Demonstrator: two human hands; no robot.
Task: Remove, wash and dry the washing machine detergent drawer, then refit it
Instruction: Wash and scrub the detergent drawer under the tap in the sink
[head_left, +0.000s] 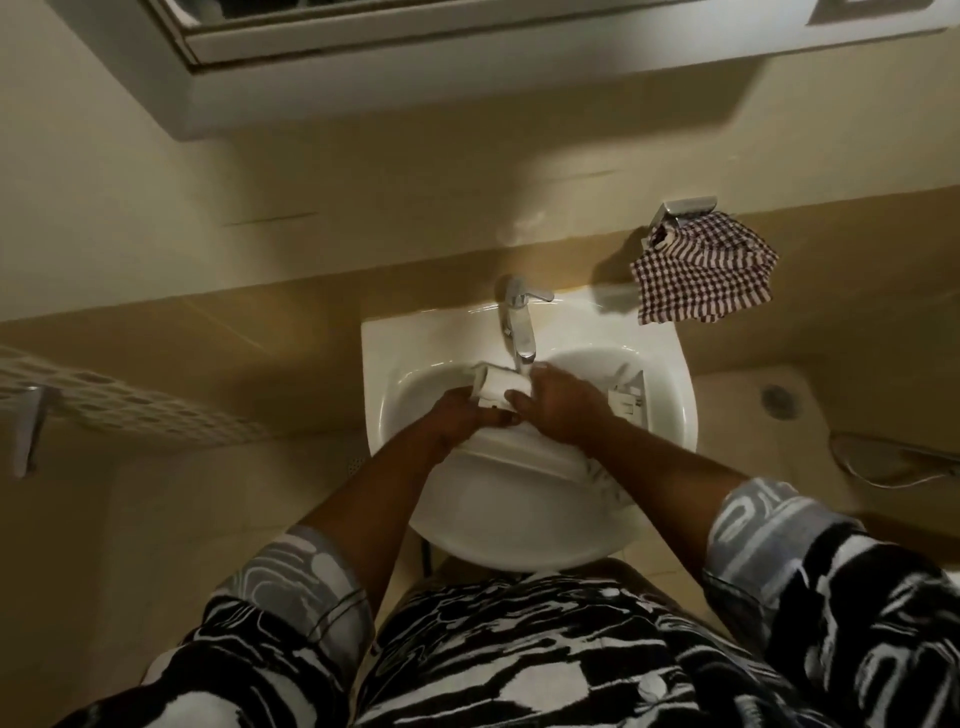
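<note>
Head view, washing stage. A white moulded piece of the detergent drawer (497, 385) is held over the bowl of the sink (670, 358), just under the spout of the tap (519, 325), at the centre of the frame. The left hand (460, 410) grips its left end with curled fingers; the right hand (558, 410) holds its right end, thumb beneath. A second white part (631, 397), probably of the same drawer, lies in the bowl to the right, apart from the hands.

Handling, as judged: thin rigid plastic, light, stiff but liable to crack at clips and thin walls, and slippery when wet or soapy. A two-handed hold at the ends, on the thicker edges, suits it.

Orientation: the long axis of the held piece runs roughly across the frame, its left end slightly higher in the picture. Which face is uppermost cannot be told.

A checked cloth (701, 280) hangs at upper right, within reach for drying.
</note>
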